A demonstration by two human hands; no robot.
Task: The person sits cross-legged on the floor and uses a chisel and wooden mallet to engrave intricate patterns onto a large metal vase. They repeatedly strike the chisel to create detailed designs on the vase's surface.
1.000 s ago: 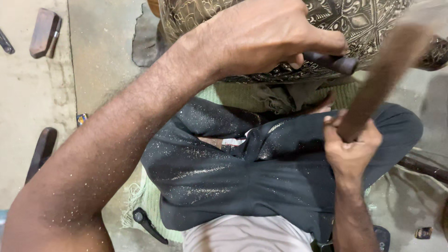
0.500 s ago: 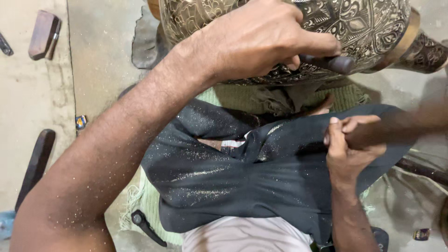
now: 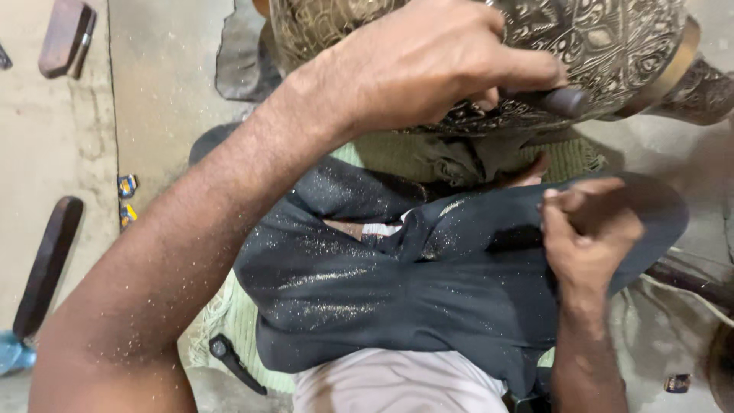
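My left hand clamps a dark punch against the engraved brass vessel at twelve o'clock; my right hand, at three o'clock, seems closed on a blurred mallet. A misjudged strike could skid the punch, scarring the pattern or my fingers.

Brass-coloured engraved vessel, dark grey trousers, green cloth

So the big engraved metal pot sits along the top of the frame, resting over the lap. The left hand is on top of it at upper centre, with a short tool poking out to its right, against the pot. The right hand is lower right, below the pot, over the trousers. On the floor: a wooden block upper left, a long bar at the left edge.
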